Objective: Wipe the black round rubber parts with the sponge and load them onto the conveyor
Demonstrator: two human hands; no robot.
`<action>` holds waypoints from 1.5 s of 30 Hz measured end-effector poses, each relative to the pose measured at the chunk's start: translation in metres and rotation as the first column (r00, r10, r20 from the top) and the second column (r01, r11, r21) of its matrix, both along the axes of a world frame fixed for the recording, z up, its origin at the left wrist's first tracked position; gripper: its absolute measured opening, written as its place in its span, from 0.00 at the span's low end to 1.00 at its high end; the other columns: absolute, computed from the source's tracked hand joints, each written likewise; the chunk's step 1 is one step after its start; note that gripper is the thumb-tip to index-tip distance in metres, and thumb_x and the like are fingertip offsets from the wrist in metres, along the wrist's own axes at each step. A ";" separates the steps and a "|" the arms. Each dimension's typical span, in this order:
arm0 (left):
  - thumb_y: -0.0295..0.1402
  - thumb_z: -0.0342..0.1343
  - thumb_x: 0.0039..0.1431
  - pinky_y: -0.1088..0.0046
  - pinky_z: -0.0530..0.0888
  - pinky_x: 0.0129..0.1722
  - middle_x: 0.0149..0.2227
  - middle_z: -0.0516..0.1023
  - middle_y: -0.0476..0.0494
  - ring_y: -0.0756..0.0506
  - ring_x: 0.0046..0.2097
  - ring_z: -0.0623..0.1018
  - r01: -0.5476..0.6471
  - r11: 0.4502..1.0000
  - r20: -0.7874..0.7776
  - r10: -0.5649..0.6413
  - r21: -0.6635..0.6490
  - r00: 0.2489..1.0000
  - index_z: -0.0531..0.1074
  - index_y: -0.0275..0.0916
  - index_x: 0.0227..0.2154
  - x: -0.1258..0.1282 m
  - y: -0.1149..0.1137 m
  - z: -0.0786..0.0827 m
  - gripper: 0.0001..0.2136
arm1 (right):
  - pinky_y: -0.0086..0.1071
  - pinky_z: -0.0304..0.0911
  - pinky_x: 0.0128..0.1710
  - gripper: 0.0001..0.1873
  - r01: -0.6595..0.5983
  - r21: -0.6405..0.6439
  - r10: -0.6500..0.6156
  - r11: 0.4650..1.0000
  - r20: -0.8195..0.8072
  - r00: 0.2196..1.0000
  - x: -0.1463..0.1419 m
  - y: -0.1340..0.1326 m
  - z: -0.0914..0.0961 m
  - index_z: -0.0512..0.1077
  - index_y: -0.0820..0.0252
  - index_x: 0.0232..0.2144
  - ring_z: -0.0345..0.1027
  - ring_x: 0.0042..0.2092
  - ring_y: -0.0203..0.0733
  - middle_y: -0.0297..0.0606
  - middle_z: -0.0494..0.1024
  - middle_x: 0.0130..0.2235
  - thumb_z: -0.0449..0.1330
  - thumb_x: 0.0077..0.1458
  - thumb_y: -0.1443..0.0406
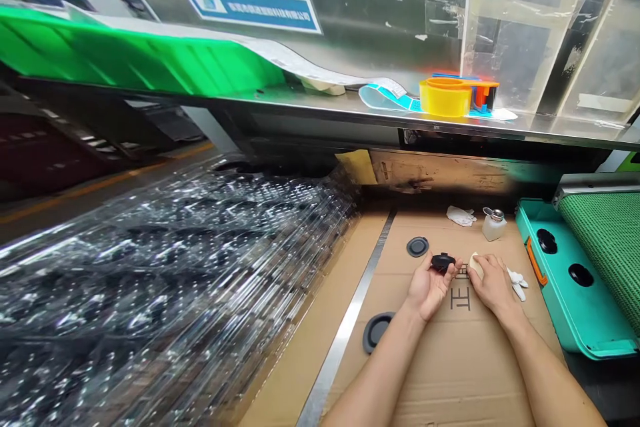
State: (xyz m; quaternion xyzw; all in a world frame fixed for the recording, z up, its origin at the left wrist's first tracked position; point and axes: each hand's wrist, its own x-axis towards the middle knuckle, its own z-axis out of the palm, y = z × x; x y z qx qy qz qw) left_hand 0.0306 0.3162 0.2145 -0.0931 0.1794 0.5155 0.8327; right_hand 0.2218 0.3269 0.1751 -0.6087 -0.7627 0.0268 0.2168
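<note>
My left hand (431, 285) is closed around a small black rounded part (443, 261), held above the cardboard (430, 367). A pale cream piece, perhaps a cloth or pad (476, 265), is pinched under the fingers of my right hand (493, 283), just right of the black part. One dark grey round disc (417, 247) lies beyond my left hand. Another dark grey disc (377, 331) sits beside my left forearm, which partly covers it. Crumpled white material (517, 282) lies against the right side of my right hand.
Stacked clear plastic trays (200, 280) fill the left. A small bottle (494, 225) and a white crumpled wipe (461, 216) stand at the back. To the right are a teal case (565, 293) holding two black parts and a green belt (605, 233). A metal shelf (325, 107) with yellow tape (445, 97) spans above.
</note>
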 end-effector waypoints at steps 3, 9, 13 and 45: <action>0.40 0.49 0.69 0.78 0.80 0.30 0.40 0.76 0.32 0.40 0.47 0.81 0.020 0.999 -0.074 -0.017 0.040 0.997 0.69 0.31 0.40 0.001 0.000 -0.001 0.14 | 0.36 0.57 0.52 0.17 -0.002 0.000 0.002 1.000 0.002 1.000 0.001 0.000 0.001 0.74 0.55 0.51 0.66 0.51 0.48 0.42 0.76 0.47 0.55 0.65 0.56; 0.35 0.72 0.48 0.71 0.78 0.44 0.47 0.77 0.38 0.44 0.46 0.80 -0.057 0.881 -0.693 0.408 0.469 0.595 0.63 0.39 0.55 0.017 -0.006 -0.015 0.33 | 0.37 0.58 0.52 0.19 -0.004 -0.016 0.004 1.000 0.025 1.000 0.001 0.001 0.002 0.73 0.56 0.53 0.66 0.50 0.49 0.43 0.75 0.48 0.54 0.66 0.56; 0.32 0.72 0.46 0.61 0.70 0.59 0.54 0.74 0.38 0.41 0.57 0.75 0.150 0.710 -0.723 0.689 0.688 0.055 0.55 0.45 0.62 0.024 -0.013 -0.025 0.42 | 0.37 0.58 0.52 0.20 -0.006 -0.029 0.007 1.000 0.049 0.999 0.002 0.002 0.002 0.72 0.58 0.55 0.65 0.51 0.49 0.44 0.75 0.49 0.54 0.65 0.58; 0.41 0.58 0.60 0.55 0.67 0.56 0.55 0.71 0.34 0.34 0.56 0.68 0.608 0.769 -0.570 0.595 0.199 -0.566 0.68 0.41 0.57 0.007 -0.014 -0.036 0.23 | 0.37 0.58 0.51 0.18 -0.002 0.001 0.002 1.000 0.037 0.999 0.000 0.001 0.000 0.73 0.55 0.53 0.66 0.49 0.48 0.42 0.76 0.48 0.55 0.65 0.56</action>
